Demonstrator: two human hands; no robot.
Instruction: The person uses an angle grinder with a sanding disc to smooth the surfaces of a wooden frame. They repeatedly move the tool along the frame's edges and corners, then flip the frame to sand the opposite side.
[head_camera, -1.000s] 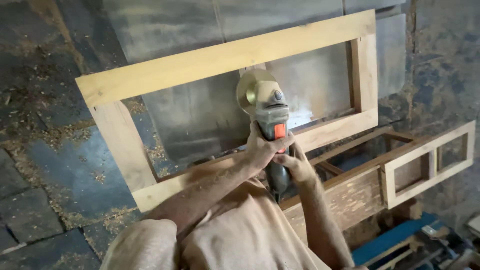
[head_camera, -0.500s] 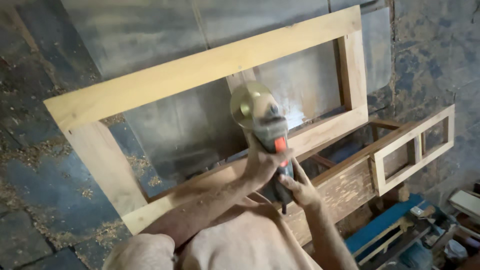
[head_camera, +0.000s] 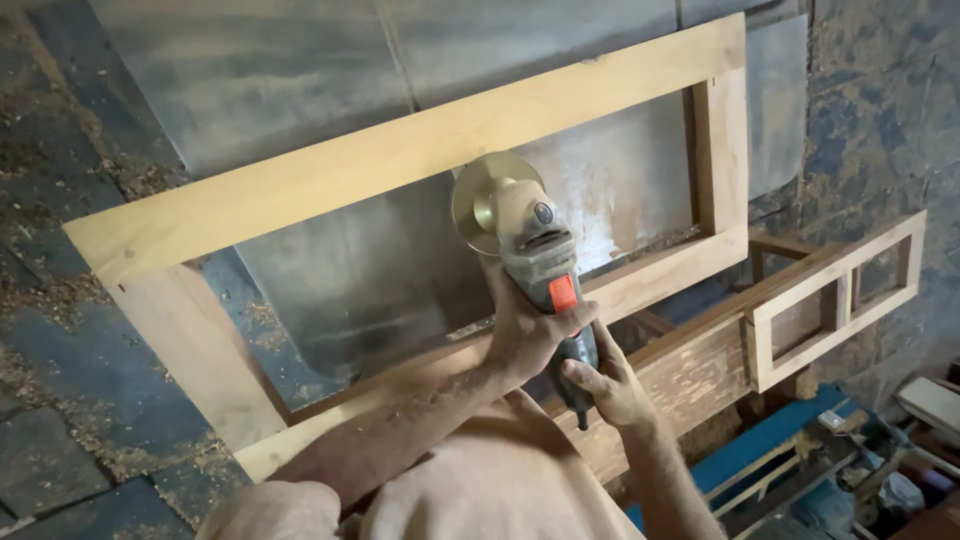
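Two-handed grip on angle grinder, disc inside the wooden frame opening.

Left hand (head_camera: 525, 335) fingers wrap the grinder (head_camera: 535, 265) body near the orange switch; right hand (head_camera: 605, 385) fingers close around its tail, probably for steadiness. Disc (head_camera: 482, 200) sits just below the frame (head_camera: 400, 165) top rail, frame lying flat over a grey sheet (head_camera: 380, 270), sawdust on the floor (head_camera: 70, 380).

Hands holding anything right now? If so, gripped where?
Yes: an angle grinder. The left hand wraps the body just behind the orange switch; the right hand grips the dark rear handle end. The disc sits at the large wooden frame.
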